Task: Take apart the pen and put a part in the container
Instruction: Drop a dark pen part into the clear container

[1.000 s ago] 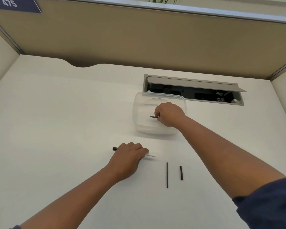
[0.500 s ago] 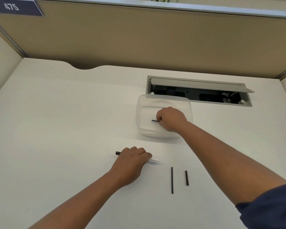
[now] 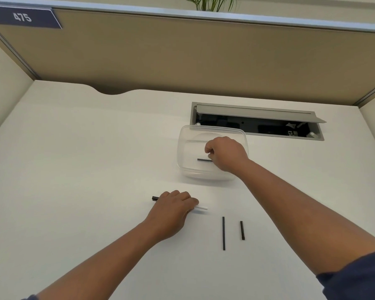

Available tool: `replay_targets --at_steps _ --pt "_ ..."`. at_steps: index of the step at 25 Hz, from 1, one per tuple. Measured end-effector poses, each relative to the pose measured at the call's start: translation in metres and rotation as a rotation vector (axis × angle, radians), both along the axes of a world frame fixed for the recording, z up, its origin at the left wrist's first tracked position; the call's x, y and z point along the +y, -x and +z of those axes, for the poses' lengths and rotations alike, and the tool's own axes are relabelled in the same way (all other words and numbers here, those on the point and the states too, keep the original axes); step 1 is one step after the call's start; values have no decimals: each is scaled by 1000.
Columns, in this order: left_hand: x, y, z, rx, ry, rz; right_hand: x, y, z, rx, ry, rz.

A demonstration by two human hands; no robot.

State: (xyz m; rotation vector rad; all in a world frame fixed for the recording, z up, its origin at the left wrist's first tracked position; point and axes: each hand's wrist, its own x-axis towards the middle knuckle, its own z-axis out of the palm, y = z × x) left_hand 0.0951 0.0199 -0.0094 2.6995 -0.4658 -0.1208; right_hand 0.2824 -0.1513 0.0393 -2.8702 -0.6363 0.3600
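A clear plastic container stands on the white desk, behind the middle. My right hand reaches into it with curled fingers and pinches the right end of a short black pen part low over the container's floor. Nearer to me, my left hand grips the rest of the pen against the desk. The pen's black end sticks out on the left and its white tip on the right. A long thin black rod and a shorter black piece lie side by side on the desk to the right.
An open cable hatch with a raised grey lid is set into the desk just behind the container. Tan partition walls close the desk at the back and sides.
My right hand has sunk a little deeper into the container and more of the black part shows beyond the fingers. My left hand has stayed on the pen.
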Motion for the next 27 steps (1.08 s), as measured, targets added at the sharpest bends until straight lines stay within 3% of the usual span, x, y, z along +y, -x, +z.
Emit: replay_targets --at_steps 10,21,27 --pt "-2 22 28 28 11 55 -25 98 49 -71 -277 -80" --pt "-8 73 50 78 42 96 -69 201 -26 103 -86 -295" --pt "-13 87 55 101 66 122 -66 219 -39 109 -33 -254"
